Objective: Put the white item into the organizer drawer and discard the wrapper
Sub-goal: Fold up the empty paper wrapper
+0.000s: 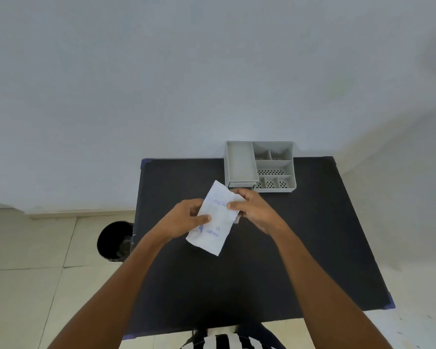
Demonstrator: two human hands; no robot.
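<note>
Both hands hold a white paper wrapper (213, 224) with blue print above the middle of the black table. My left hand (186, 219) grips its left edge, thumb on top. My right hand (252, 210) pinches the wrapper's upper right side, where a bit of white material (238, 197) shows by the fingers; whether that is the white item I cannot tell. The grey organizer (291, 167) stands at the table's far edge, just beyond my right hand, with its small drawer front (242, 184) facing me below the long tray.
A black round bin (115, 241) stands on the tiled floor to the left of the black table (300, 248). A pale wall rises right behind the table's far edge. The organizer has several open compartments with perforated bottoms.
</note>
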